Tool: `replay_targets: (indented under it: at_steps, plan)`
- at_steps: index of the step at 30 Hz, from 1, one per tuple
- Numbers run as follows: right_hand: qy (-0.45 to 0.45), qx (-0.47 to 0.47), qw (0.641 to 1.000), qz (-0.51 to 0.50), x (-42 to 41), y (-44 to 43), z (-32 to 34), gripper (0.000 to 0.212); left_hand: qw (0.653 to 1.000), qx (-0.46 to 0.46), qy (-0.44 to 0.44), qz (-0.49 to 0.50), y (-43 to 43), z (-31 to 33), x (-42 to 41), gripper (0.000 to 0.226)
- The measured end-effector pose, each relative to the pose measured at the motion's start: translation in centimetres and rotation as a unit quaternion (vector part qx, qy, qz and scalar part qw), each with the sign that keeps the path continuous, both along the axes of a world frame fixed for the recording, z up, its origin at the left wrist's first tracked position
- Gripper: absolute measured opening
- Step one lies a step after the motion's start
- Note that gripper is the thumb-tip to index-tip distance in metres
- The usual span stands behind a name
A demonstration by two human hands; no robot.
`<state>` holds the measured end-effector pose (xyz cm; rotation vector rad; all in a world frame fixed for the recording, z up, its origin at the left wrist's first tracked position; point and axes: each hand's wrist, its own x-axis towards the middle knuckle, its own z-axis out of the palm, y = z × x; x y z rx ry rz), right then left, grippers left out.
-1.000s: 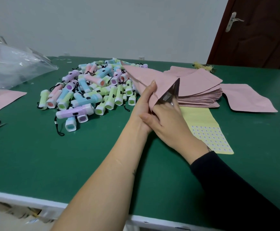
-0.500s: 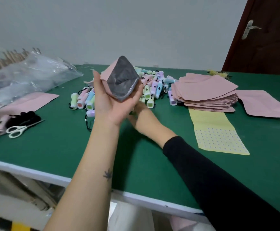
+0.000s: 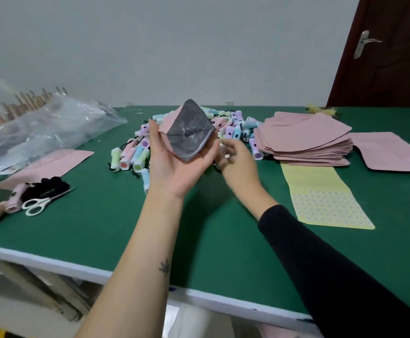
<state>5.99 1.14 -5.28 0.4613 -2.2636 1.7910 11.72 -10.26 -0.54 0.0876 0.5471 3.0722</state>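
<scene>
Pouch [image 3: 187,135]: pink outside, silver-grey lining. It is held up off the bench [image 3: 101,228] at frame centre, mouth spread wide toward the camera. A second ago it sat low beside the stack with both hands prying its mouth apart. It is now lifted clear, and the opening looks done.

Left grip [image 3: 177,167]: palm up, thumb on the pouch's left edge, fingers curled round its right and lower edge. It carries the pouch alone and keeps the mouth bowed open.

Right grip [image 3: 238,159]: no longer on the pouch. Half a second ago it was tucked behind the left wrist; now it is out to the right of the pouch, just below the mouth, at the near edge of the torch pile. It is motion-blurred with the fingers curled. A small white bit shows at the fingertips and a dark loop under the hand, but I cannot tell whether it actually grips a torch.

Pile of small pastel torches [image 3: 135,152]: on the bench behind the pouch, spilling to both sides of it.

Reading: opening step finished, filling step in hand. A torch likely goes into the held-open mouth next.

Further out: stack of flat pink pouches [image 3: 306,140] right of centre, with a yellow dotted sheet [image 3: 321,193] below it. Scissors [image 3: 40,202] lie at lower left and a clear plastic bag [image 3: 48,128] at upper left.
</scene>
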Motion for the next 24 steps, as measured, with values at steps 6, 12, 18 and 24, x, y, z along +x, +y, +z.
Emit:
replay_targets:
  at_steps: [6, 12, 18, 24]
  plan:
    - [0.156, -0.176, 0.953, -0.19, -0.6, 10.4, 5.1, 0.023, 0.997, 0.039, -0.003, -0.067, 5.9, 0.0, -3.8, 0.084]
    - [0.297, -0.201, 0.91, -0.209, 0.7, 12.1, 5.4, 0.015, 0.996, -0.003, -0.04, -0.077, 10.8, -0.8, -6.5, 0.081]
    - [0.36, -0.069, 0.919, -0.147, 1.0, 11.4, 4.1, 0.011, 0.995, 0.018, -0.009, -0.1, 12.1, -1.7, -6.5, 0.083]
    - [0.37, 0.189, 0.891, -0.184, 0.5, 10.6, 2.3, 0.006, 0.998, 0.002, -0.027, -0.059, 12.4, -1.5, -5.5, 0.077]
